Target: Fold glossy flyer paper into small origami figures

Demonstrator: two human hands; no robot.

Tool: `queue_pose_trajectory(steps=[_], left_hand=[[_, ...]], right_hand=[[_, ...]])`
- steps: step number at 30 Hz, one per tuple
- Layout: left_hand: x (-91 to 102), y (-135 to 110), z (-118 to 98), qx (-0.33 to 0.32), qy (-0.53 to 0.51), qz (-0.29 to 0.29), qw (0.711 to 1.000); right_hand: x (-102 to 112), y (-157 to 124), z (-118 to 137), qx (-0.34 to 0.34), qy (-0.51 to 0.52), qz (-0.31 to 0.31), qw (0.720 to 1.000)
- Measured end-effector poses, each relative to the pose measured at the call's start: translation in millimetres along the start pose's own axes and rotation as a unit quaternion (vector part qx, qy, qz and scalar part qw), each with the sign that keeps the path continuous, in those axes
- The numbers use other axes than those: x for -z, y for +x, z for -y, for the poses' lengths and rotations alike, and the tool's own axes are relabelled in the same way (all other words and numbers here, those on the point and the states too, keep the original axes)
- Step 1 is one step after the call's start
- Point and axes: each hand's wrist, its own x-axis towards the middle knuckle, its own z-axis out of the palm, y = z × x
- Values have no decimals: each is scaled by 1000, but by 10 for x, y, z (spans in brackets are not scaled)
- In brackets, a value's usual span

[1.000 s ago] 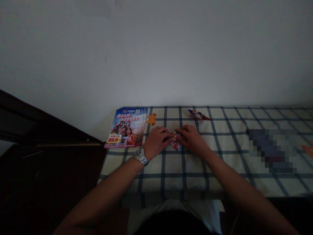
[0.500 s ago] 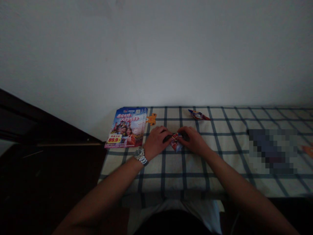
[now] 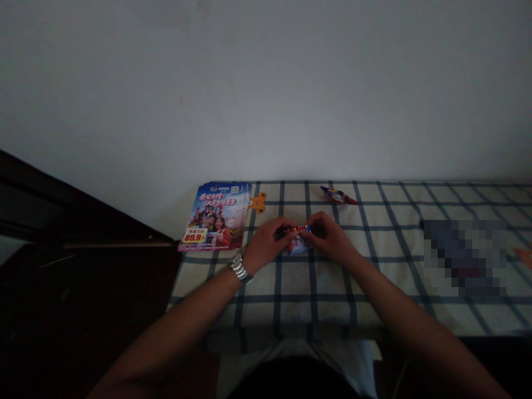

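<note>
A small folded piece of printed paper (image 3: 298,239), red, white and blue, is pinched between both my hands just above the checked tablecloth (image 3: 291,282). My left hand (image 3: 266,244), with a metal watch on its wrist, grips its left side with curled fingers. Fingers of my right hand (image 3: 330,238) close on its right side. Part of the paper is hidden by my fingers.
A stack of colourful flyers (image 3: 216,216) lies at the table's far left corner, with a small orange shape (image 3: 258,202) beside it. Another folded paper piece (image 3: 337,195) rests near the wall. A blurred dark object (image 3: 463,256) lies to the right. The wall stands right behind the table.
Both hands have lifted the folded paper slightly off the cloth and turned it, so a red and white edge now faces up. The arms stay in place.
</note>
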Motion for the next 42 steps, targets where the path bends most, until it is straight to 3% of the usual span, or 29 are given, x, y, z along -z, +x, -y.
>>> queue_pose_trajectory(steps=[8, 22, 31, 42], left_hand=[[-6, -5, 57, 20, -28, -11, 999], [13, 2, -3, 18, -49, -8, 999], [28, 33, 8, 16, -119, -24, 992], [27, 45, 35, 37, -136, -45, 989]], right_hand=[[-31, -13, 67, -10, 40, 12, 999], [0, -18, 134, -11, -48, 0, 999], [58, -3, 70, -24, -18, -44, 999], [39, -6, 84, -14, -16, -43, 999]])
